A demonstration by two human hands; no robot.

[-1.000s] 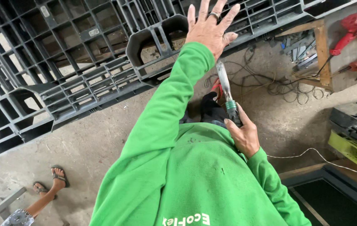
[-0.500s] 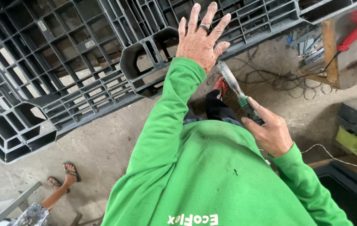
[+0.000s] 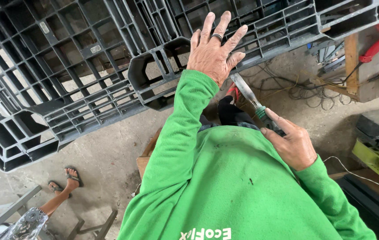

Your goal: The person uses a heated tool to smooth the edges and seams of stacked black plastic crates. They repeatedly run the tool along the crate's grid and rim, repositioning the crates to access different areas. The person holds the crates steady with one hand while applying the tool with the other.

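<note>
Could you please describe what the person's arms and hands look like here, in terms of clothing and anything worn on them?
Both arms are covered by long sleeves of a bright green sweatshirt, with ribbed cuffs ending at the wrists. The fabric carries a few small dark specks, and white lettering shows at the bottom edge. The left hand is bare apart from a dark ring on one finger. The right hand is bare, with no glove or ring visible.

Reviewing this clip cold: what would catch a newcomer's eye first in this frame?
The bright green sleeve running up the middle, ending in the left hand spread flat against a big dark grey plastic pallet across the top. Right of it, the right hand grips a green-handled tool whose metal blade points up toward the pallet. At lower left, another person's sandalled foot rests on the concrete.
</note>
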